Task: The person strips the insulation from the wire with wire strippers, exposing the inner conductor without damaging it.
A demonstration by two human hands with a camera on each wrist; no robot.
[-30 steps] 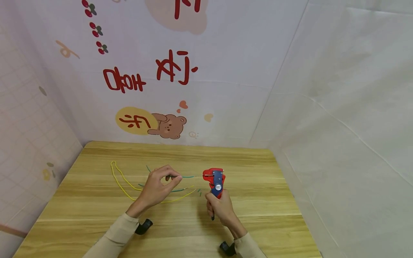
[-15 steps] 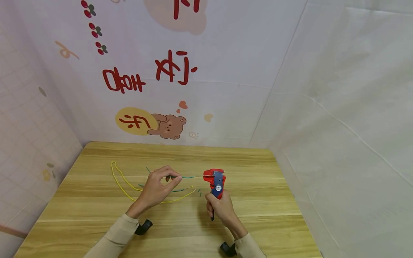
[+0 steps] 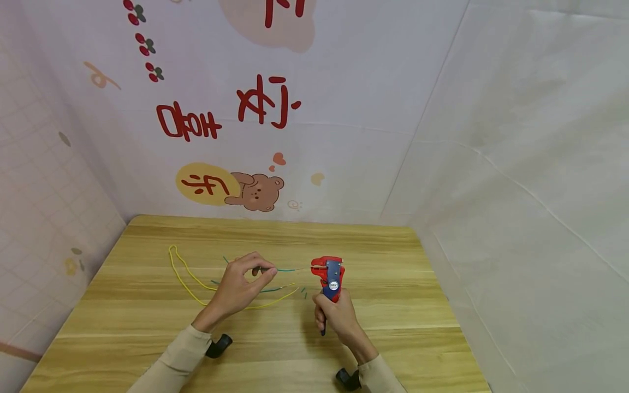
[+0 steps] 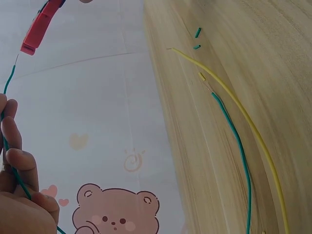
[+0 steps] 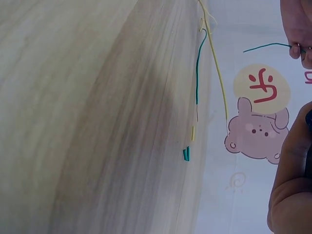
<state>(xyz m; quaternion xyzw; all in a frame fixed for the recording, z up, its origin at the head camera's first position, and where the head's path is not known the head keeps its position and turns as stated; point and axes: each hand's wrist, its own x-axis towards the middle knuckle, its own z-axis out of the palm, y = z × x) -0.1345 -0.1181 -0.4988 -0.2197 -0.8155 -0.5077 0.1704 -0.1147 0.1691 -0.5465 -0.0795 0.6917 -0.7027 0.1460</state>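
Observation:
My left hand pinches a green wire between thumb and fingertips, above the table. A thin bare strand sticks out of the wire's right end. My right hand grips a red and blue wire stripper by its handles, head up. The stripper's red nose stands just beyond the bare strand, with a small gap between them. Below lie a second green wire with a bare end and a long yellow wire. In the right wrist view only part of the right hand shows.
Short green insulation scraps and a yellow scrap lie near the wire ends on the wooden table. A printed white backdrop rises behind the table, with a pale wall sheet on the right.
The wire stripper has shifted very slightly to the right, away from the bare strand. My left hand and the green wire have stayed in place.

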